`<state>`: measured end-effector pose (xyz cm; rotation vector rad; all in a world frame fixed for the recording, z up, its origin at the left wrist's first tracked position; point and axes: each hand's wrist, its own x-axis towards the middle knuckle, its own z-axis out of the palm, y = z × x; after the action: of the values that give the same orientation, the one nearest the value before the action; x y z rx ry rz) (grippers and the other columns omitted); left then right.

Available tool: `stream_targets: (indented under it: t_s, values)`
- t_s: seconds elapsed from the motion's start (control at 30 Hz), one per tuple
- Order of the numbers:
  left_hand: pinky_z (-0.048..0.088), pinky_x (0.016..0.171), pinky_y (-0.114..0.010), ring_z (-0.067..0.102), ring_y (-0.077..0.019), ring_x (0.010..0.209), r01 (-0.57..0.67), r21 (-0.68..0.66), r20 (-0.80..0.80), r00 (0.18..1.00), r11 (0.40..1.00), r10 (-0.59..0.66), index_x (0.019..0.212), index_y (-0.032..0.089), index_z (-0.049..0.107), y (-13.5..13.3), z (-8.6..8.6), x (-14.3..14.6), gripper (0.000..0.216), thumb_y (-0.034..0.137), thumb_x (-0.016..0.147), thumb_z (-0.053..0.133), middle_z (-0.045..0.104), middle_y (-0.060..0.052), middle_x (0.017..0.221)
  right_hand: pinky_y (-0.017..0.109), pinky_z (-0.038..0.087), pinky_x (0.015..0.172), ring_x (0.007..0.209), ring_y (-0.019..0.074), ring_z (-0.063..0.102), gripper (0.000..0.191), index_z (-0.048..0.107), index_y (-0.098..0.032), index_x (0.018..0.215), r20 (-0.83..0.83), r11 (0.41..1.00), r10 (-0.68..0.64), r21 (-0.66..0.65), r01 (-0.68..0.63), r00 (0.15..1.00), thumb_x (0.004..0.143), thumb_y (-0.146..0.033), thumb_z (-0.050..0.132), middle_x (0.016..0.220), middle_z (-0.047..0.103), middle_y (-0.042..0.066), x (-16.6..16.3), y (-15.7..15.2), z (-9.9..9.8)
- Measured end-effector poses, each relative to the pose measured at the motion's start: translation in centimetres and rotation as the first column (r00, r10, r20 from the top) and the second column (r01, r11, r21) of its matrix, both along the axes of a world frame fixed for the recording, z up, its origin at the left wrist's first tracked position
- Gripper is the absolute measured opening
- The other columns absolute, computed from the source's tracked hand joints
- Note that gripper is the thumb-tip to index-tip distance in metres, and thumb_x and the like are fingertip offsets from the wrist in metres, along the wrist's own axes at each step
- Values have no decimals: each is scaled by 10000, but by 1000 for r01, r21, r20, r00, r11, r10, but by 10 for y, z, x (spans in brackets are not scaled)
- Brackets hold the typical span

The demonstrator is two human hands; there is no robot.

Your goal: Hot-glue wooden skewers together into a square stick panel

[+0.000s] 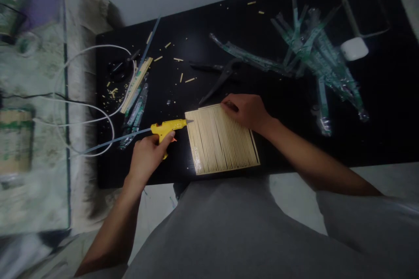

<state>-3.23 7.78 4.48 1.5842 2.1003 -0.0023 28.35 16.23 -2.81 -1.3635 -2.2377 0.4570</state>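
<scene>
My left hand (149, 155) grips a yellow hot glue gun (168, 127) by its handle, with a long bluish glue stick (121, 140) sticking out of its back end. The gun's nozzle touches or hovers just over the upper left edge of a square panel (214, 141) made of thin wooden sticks laid side by side. At the panel's top right, my right hand (245, 111) has its fingers pinched at the edge; whether a stick is between the fingertips I cannot make out. A shiny strip runs down the panel's left side.
Pliers (221, 78) lie just beyond the panel. Scissors (119, 69), a bundle of sticks (137, 85) and a looping white cable (109, 115) are at left. Crumpled plastic wrappers (314, 52), a white case (354, 49) and a phone-like dark rectangle (366, 11) lie right. Stick offcuts (178, 59) are scattered about.
</scene>
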Motion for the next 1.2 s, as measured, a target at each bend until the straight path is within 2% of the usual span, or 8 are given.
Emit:
stream_targets:
  t_s: [0.43, 0.63, 0.7, 0.77, 0.87, 1.0, 1.07, 1.2]
  values:
    - [297, 561, -318, 486, -166, 465, 35, -29, 33, 999, 999, -34, 494, 248, 438, -24, 5, -1, 646, 766, 865, 542, 473, 4, 463, 279, 387, 677, 715, 167, 658, 229, 757, -174, 955, -17, 1000, -9, 8, 9, 1000, 1001, -319, 586, 807, 753, 38, 0, -1, 0]
    - [282, 525, -298, 470, -146, 448, 42, -31, 96, 995, 999, -39, 499, 230, 497, -39, 5, -7, 636, 743, 859, 599, 480, 8, 464, 283, 379, 675, 704, 166, 645, 222, 751, -178, 948, -12, 1000, -4, -2, 4, 1000, 997, -318, 586, 786, 739, 34, 0, 0, 1]
    - [277, 498, -284, 446, -131, 438, 10, -10, 157, 988, 1000, -9, 503, 218, 537, -41, 4, -9, 617, 727, 832, 654, 481, 15, 456, 283, 379, 676, 705, 167, 644, 223, 750, -182, 954, -10, 1000, -8, -5, 8, 1000, 998, -324, 584, 783, 737, 32, 0, 0, 0]
    - [295, 472, -266, 454, -124, 446, -75, 9, 270, 960, 997, 70, 555, 199, 635, -41, 3, -11, 542, 675, 800, 720, 532, 11, 479, 282, 385, 682, 714, 169, 652, 220, 751, -180, 960, -13, 1000, -10, -6, 10, 1000, 997, -320, 585, 789, 741, 33, 0, 0, 0]
    - [380, 469, -245, 527, -130, 489, -229, 5, 473, 858, 973, 199, 716, 168, 773, -38, 1, -12, 385, 550, 754, 792, 664, -17, 581, 282, 391, 686, 719, 170, 661, 215, 749, -179, 956, -18, 1000, -8, -14, 8, 1000, 994, -315, 587, 803, 750, 35, 0, 1, -1]
    - [472, 508, -251, 589, -136, 522, -282, -17, 648, 727, 959, 225, 852, 150, 818, -31, 0, -11, 332, 454, 718, 828, 771, -64, 730, 284, 384, 683, 716, 170, 655, 205, 746, -189, 956, -12, 1000, -18, -26, 18, 1000, 991, -318, 591, 804, 751, 34, 0, 1, 1]
    - [459, 497, -244, 577, -126, 511, -283, -12, 671, 709, 959, 218, 811, 148, 811, -28, 1, -10, 302, 432, 708, 833, 769, -66, 726, 285, 383, 683, 716, 171, 653, 201, 746, -190, 955, -10, 999, -21, -29, 21, 1000, 988, -318, 595, 800, 750, 34, 0, 0, 1]
    - [416, 477, -233, 521, -112, 485, -309, 3, 641, 731, 951, 236, 714, 150, 795, -24, -1, -9, 275, 412, 658, 855, 688, -24, 588, 284, 389, 687, 722, 171, 661, 207, 748, -190, 963, -12, 999, -21, -32, 20, 1000, 990, -326, 594, 804, 754, 34, 0, 0, 1]
